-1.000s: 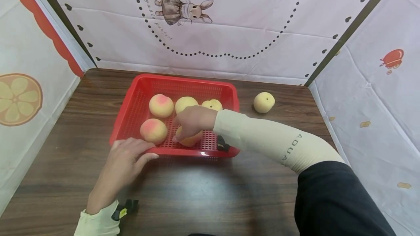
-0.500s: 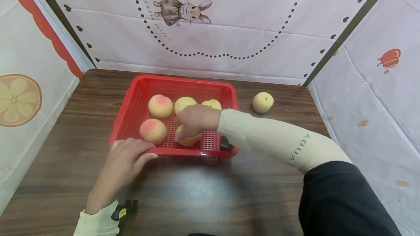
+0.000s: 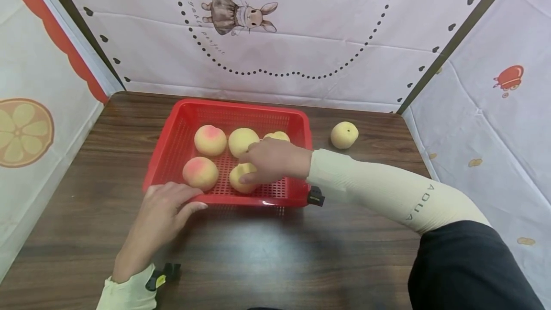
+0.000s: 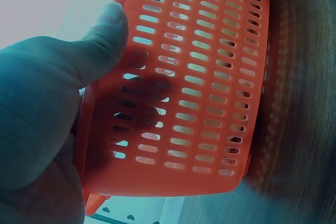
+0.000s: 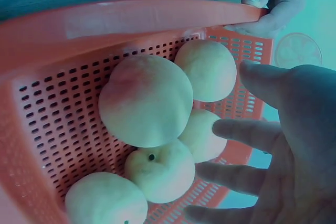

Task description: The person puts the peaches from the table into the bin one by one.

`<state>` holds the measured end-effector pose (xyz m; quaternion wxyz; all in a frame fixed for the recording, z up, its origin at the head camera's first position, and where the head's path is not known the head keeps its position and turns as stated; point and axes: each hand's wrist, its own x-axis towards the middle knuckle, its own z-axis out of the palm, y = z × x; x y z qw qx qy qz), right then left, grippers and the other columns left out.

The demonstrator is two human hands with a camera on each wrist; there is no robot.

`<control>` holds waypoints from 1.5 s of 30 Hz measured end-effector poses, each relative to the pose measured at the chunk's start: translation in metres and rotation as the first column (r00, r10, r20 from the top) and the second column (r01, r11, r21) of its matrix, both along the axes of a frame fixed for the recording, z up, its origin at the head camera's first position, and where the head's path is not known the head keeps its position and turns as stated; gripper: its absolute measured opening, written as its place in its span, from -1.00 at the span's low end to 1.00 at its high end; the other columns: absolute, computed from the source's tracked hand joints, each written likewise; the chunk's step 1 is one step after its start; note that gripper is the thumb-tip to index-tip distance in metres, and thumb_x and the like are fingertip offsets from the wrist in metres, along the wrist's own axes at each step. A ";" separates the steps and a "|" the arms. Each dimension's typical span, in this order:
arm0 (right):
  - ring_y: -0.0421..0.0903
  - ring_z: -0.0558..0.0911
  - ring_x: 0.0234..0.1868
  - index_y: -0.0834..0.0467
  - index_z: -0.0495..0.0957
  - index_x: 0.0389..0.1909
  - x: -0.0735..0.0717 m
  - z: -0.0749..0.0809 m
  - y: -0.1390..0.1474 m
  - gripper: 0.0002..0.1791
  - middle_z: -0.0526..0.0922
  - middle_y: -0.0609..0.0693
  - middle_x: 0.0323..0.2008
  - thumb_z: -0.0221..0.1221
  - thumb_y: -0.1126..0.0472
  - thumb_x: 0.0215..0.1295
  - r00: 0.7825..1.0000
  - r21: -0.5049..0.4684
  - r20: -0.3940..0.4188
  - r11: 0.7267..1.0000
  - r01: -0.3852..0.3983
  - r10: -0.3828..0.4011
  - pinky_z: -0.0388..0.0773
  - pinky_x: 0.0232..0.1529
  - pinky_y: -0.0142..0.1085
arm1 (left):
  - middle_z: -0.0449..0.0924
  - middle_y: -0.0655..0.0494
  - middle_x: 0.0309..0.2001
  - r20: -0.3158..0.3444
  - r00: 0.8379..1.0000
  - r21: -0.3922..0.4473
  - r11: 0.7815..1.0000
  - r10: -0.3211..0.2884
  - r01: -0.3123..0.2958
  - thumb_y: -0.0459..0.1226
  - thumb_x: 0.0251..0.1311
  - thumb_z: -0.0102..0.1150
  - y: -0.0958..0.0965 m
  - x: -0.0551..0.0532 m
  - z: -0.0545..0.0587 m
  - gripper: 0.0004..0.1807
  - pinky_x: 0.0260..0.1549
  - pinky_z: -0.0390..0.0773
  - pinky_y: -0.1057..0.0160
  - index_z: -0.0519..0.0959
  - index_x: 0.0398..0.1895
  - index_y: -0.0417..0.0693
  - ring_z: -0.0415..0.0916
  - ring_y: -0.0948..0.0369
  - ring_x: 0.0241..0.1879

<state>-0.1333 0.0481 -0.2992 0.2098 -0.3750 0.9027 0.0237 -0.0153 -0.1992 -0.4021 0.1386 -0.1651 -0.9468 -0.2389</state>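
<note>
A red plastic basket [image 3: 297, 123] with perforated walls holds several yellow peaches, some blushed pink, such as a peach [image 3: 210, 140] at its back left. My left hand [image 3: 170, 209] grips the front rim near the left corner. In the left wrist view its thumb [image 4: 107, 35] lies outside the basket wall, and the fingers show dimly through the slots. My right hand [image 3: 275, 159] hovers inside the basket over the front middle peach [image 3: 238, 176]. Its fingers [image 5: 247, 132] are spread and hold nothing in the right wrist view. It partly hides the back right peach [image 3: 279, 136].
One more peach [image 3: 344, 135] lies on the wooden table [image 3: 258, 257], to the right of the basket. Printed white cloth walls [image 3: 323, 27] enclose the table at the back and on both sides.
My right hand has let go of the front middle peach and moved to the right, uncovering more of it. The left hand stays on the rim.
</note>
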 end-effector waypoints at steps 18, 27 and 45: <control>0.23 -0.12 0.72 -0.26 0.28 0.57 0.012 -0.017 0.035 -0.26 0.15 -0.03 0.66 0.01 -0.44 0.47 0.988 -0.046 -0.145 0.997 -0.061 0.054 -0.08 0.62 0.24 | 0.82 0.13 -0.24 -0.006 1.000 -0.012 1.000 0.011 -0.011 -0.12 -0.08 0.66 -0.001 0.004 -0.001 -0.60 -0.10 0.28 0.01 0.77 -0.12 0.08 0.66 0.06 -0.16; 0.19 -0.26 0.73 -0.32 0.20 0.60 0.013 -0.022 0.053 -0.22 0.02 -0.08 0.70 -0.01 -0.49 0.44 0.976 -0.106 -0.218 0.994 -0.035 0.012 -0.26 0.60 0.33 | 0.82 0.11 -0.23 0.007 1.000 -0.006 1.000 0.022 -0.022 -0.12 -0.08 0.66 0.001 0.005 0.000 -0.59 -0.08 0.30 -0.01 0.78 -0.11 0.07 0.67 0.05 -0.15; 0.24 -0.27 0.73 -0.26 0.01 0.67 -0.014 -0.017 0.093 -0.13 -0.14 -0.02 0.73 0.01 -0.45 0.45 0.950 -0.103 -0.249 0.981 0.165 -0.186 -0.23 0.61 0.31 | 0.82 0.11 -0.24 -0.019 1.000 -0.004 1.000 0.005 -0.005 -0.13 -0.10 0.67 0.001 0.002 -0.001 -0.59 -0.09 0.28 0.01 0.77 -0.13 0.09 0.66 0.06 -0.16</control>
